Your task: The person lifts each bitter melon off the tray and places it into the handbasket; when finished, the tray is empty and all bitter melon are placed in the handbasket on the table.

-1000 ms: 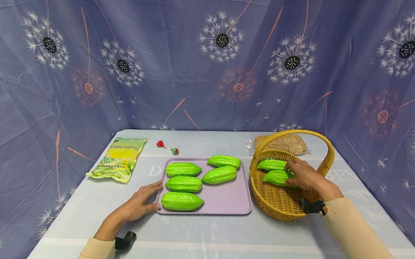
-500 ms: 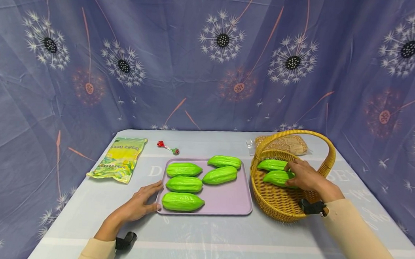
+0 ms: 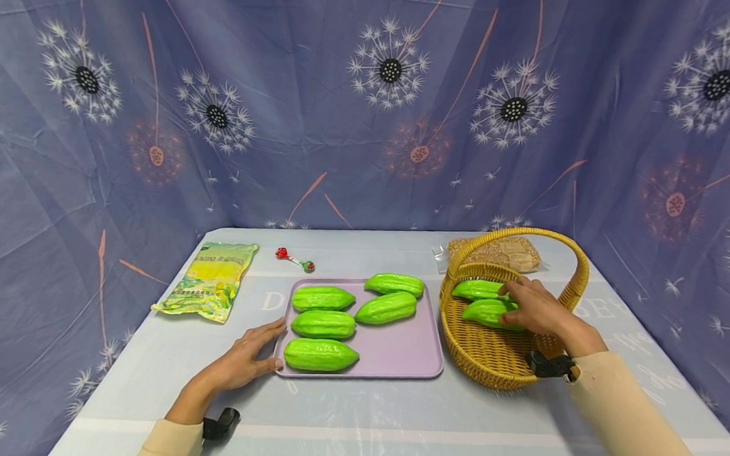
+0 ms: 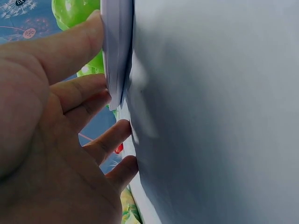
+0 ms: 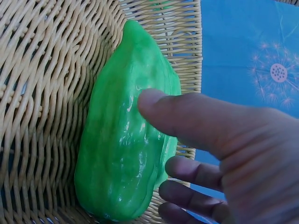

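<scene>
Several green ridged vegetables, among them a front-left one (image 3: 321, 355), lie on a lilac tray (image 3: 394, 359). My left hand (image 3: 239, 361) touches the tray's left edge with thumb and fingers spread; in the left wrist view the hand (image 4: 60, 112) has its thumb against the tray rim (image 4: 116, 56). Two more green vegetables lie in a wicker basket (image 3: 488, 364). Over them is my right hand (image 3: 538, 310), fingers loosely bent. The right wrist view has the thumb of the hand (image 5: 233, 140) over the nearer vegetable (image 5: 126, 130), the fingers beyond its side.
A yellow-green packet (image 3: 211, 281) lies at the left of the table. Behind the tray is a small red and green item (image 3: 296, 260). A clear bag of brown food (image 3: 501, 254) lies behind the basket, whose tall handle (image 3: 530, 232) arches above it.
The fingers and thumb of my right hand have shifted very slightly up and left over the vegetables in the basket. My left hand and the tray have stayed still.
</scene>
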`<move>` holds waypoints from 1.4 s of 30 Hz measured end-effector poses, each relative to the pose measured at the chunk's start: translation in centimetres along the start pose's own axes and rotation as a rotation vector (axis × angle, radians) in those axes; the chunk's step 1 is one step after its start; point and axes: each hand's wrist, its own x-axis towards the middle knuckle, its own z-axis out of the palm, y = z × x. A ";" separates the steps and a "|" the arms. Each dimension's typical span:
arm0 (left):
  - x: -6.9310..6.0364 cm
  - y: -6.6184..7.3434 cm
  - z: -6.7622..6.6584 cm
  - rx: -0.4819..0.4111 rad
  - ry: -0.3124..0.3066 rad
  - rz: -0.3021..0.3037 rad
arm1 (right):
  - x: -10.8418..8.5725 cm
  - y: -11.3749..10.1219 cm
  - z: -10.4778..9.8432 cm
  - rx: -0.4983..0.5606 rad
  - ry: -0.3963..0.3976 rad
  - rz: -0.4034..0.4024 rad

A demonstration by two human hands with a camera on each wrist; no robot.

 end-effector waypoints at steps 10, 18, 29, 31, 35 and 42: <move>-0.1 0.1 0.1 -0.008 0.007 0.007 | -0.3 -0.7 -0.3 0.039 0.053 -0.007; -0.1 0.0 0.2 -0.004 0.009 0.014 | -0.6 -1.8 -0.7 0.081 0.079 -0.011; -0.1 0.0 0.1 -0.005 0.002 0.006 | -1.3 -3.5 -1.6 0.082 0.175 -0.063; -0.1 0.0 0.1 -0.003 0.003 0.008 | -1.4 -3.9 -1.7 0.084 0.200 -0.079; 0.0 -0.2 0.1 0.002 0.007 0.014 | -1.8 -5.0 -1.9 0.089 0.240 -0.114; 0.0 -0.3 0.2 -0.004 0.010 0.019 | -2.3 -6.8 -1.9 0.082 0.295 -0.201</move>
